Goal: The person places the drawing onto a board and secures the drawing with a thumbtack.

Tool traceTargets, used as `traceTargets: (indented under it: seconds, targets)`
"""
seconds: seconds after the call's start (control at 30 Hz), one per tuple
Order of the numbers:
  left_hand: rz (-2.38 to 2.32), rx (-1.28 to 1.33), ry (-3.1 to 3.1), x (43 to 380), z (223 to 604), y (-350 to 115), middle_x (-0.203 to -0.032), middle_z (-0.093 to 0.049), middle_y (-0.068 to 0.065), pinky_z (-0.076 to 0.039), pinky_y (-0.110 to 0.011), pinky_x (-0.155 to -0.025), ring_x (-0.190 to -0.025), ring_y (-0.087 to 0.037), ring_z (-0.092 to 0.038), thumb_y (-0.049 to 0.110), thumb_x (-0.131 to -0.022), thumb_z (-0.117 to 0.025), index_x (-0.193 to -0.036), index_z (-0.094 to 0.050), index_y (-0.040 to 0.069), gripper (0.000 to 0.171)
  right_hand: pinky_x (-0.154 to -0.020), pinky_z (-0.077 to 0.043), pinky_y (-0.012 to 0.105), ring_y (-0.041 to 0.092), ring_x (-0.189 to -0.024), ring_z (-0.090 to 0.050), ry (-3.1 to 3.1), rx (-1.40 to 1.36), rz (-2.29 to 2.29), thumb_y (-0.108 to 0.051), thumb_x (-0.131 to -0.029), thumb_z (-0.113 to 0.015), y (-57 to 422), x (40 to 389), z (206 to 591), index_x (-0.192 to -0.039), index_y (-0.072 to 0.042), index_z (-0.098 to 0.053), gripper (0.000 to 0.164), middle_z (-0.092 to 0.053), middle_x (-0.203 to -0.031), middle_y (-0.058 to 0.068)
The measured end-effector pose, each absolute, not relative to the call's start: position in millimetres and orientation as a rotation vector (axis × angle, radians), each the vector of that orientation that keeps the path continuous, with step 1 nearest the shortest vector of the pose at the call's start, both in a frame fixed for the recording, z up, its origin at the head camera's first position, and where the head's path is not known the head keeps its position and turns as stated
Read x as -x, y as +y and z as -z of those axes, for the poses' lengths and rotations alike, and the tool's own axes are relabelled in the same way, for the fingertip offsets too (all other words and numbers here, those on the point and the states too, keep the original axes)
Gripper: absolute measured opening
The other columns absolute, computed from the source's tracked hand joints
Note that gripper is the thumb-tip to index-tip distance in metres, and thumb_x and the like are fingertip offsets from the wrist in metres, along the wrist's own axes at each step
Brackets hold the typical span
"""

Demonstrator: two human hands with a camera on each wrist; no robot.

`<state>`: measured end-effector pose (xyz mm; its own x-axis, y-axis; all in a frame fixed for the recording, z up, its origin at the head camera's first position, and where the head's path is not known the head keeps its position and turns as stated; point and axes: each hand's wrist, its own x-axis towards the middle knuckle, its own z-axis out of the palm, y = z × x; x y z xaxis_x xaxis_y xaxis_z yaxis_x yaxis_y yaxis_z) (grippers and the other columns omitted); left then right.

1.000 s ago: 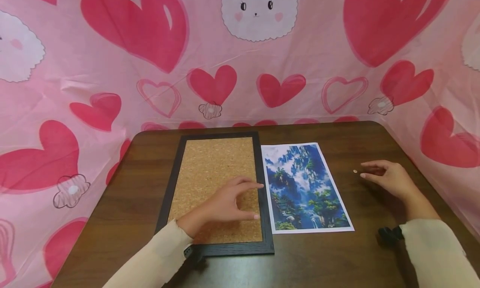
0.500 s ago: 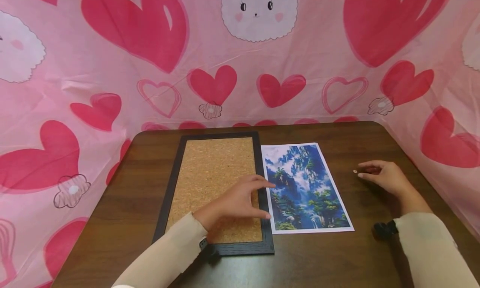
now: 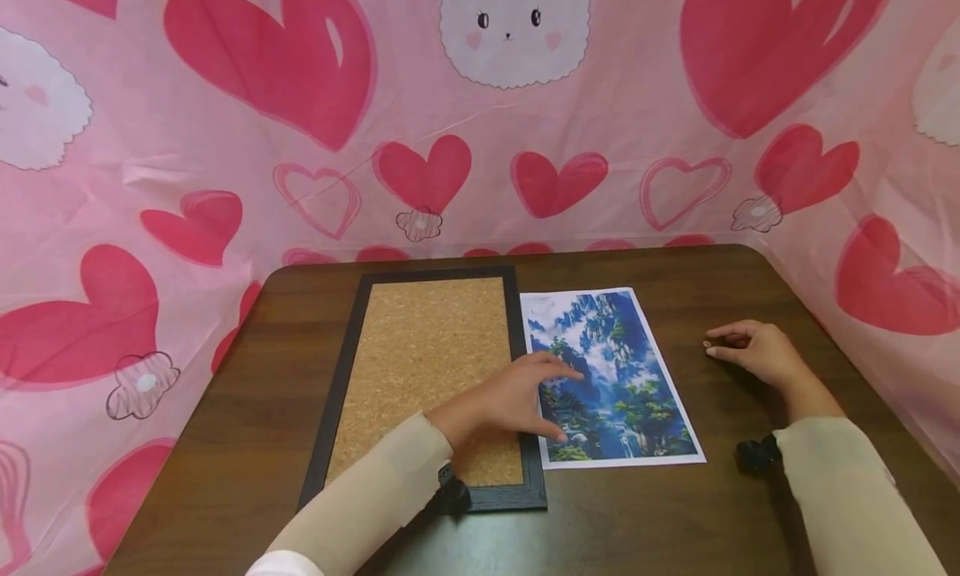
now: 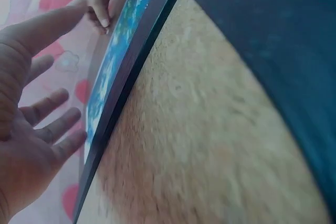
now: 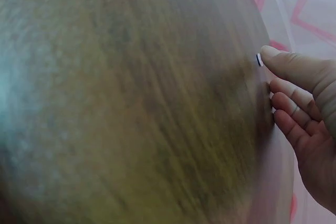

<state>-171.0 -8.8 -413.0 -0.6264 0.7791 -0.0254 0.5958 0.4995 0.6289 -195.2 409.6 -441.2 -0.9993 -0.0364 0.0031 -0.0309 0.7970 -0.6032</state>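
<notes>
- Right hand (image 3: 761,355): fingertips have drawn in on the small disc (image 3: 707,343), now between parted thumb and forefinger; contact cannot be told from where I stand.
- Left hand (image 3: 517,397): has travelled rightward, thumb and fingers spread, nothing held; the printed picture (image 3: 645,384) lies beyond its fingertips, the framed corkboard (image 3: 427,343) below its wrist.
- Assessment: reaching stage, I judge; disc and picture appear undisturbed.

This is a small curtained-off table space, and the kind of room around it cannot be told. Pink sheeting (image 3: 480,113) printed with red hearts (image 3: 426,174) and white cartoon animal heads (image 3: 516,59) walls in three sides of a dark wood-grain table (image 3: 622,526).
</notes>
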Motion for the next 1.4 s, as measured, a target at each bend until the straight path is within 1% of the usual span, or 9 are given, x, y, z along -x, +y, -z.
traceTargets:
  seconds: [0.13,0.33,0.5,0.63,0.77,1.0,1.13,1.23,1.4]
  targets:
    - [-0.730,-1.185,2.416,176,418,2,-0.148,-0.040,0.000,-0.037,-0.040,-0.109,-0.135,-0.018,-0.038,0.043,-0.072,-0.086,-0.143,-0.050,0.027,0.082,-0.086,-0.045,0.061,0.044,-0.099,-0.055,2.986,0.061,0.990,-0.027,-0.085,-0.078,409,196,442,-0.113,0.005,-0.068,0.044,-0.061,-0.112,0.032]
    - [-0.435,-1.199,2.450,177,422,15,-0.160,-0.024,-0.005,-0.028,-0.047,-0.114,-0.147,-0.026,-0.019,0.050,-0.068,-0.086,-0.147,-0.042,0.033,0.092,-0.083,-0.046,0.057,0.043,-0.096,-0.056,3.017,0.083,0.949,-0.028,-0.084,-0.079,408,197,441,-0.109,0.004,-0.070,0.042,-0.062,-0.110,0.031]
    - [-0.304,-1.260,2.460,180,425,25,-0.160,-0.023,-0.007,-0.023,-0.045,-0.116,-0.147,-0.028,-0.016,0.053,-0.067,-0.086,-0.150,-0.038,0.031,0.098,-0.084,-0.047,0.058,0.043,-0.096,-0.057,3.035,0.121,0.939,-0.025,-0.083,-0.080,407,197,442,-0.107,0.004,-0.071,0.039,-0.063,-0.108,0.030]
    - [-0.343,-1.299,2.424,182,427,30,-0.160,-0.025,-0.005,-0.021,-0.042,-0.117,-0.148,-0.024,-0.015,0.052,-0.066,-0.087,-0.151,-0.036,0.028,0.102,-0.084,-0.048,0.055,0.041,-0.096,-0.057,3.037,0.138,0.930,-0.023,-0.083,-0.080,408,198,443,-0.107,0.004,-0.072,0.037,-0.064,-0.107,0.028]
    - [-0.413,-1.314,2.406,186,431,35,-0.158,-0.029,-0.002,-0.020,-0.037,-0.117,-0.147,-0.021,-0.019,0.046,-0.067,-0.089,-0.151,-0.036,0.022,0.103,-0.083,-0.048,0.052,0.040,-0.096,-0.056,3.008,0.124,0.951,-0.024,-0.083,-0.080,409,199,443,-0.109,0.004,-0.071,0.039,-0.063,-0.108,0.027]
    - [-0.547,-1.257,2.429,187,435,39,-0.153,-0.038,0.001,-0.026,-0.032,-0.115,-0.144,-0.015,-0.026,0.036,-0.070,-0.089,-0.147,-0.044,0.019,0.091,-0.082,-0.049,0.044,0.039,-0.097,-0.058,2.986,0.103,0.967,-0.027,-0.083,-0.080,410,198,440,-0.110,0.003,-0.071,0.042,-0.065,-0.108,0.025]
    - [-0.607,-1.220,2.473,186,434,40,-0.153,-0.039,-0.002,-0.029,-0.032,-0.113,-0.143,-0.017,-0.029,0.034,-0.072,-0.088,-0.143,-0.050,0.020,0.082,-0.082,-0.050,0.047,0.039,-0.097,-0.057,2.988,0.095,0.964,-0.027,-0.084,-0.078,410,198,439,-0.112,0.004,-0.070,0.042,-0.064,-0.108,0.026]
    - [-0.595,-1.128,2.599,187,433,39,-0.153,-0.038,-0.006,-0.026,-0.037,-0.115,-0.143,-0.020,-0.029,0.039,-0.071,-0.087,-0.142,-0.052,0.020,0.081,-0.085,-0.049,0.053,0.040,-0.098,-0.057,2.992,0.099,0.955,-0.029,-0.085,-0.078,409,199,440,-0.113,0.004,-0.069,0.044,-0.063,-0.110,0.027]
    - [-0.489,-0.948,2.781,189,432,39,-0.150,-0.042,-0.007,-0.015,-0.048,-0.118,-0.142,-0.027,-0.031,0.057,-0.065,-0.085,-0.144,-0.049,0.018,0.095,-0.088,-0.046,0.058,0.042,-0.100,-0.055,2.970,0.079,0.955,-0.032,-0.085,-0.077,410,198,440,-0.116,0.004,-0.068,0.048,-0.060,-0.114,0.030]
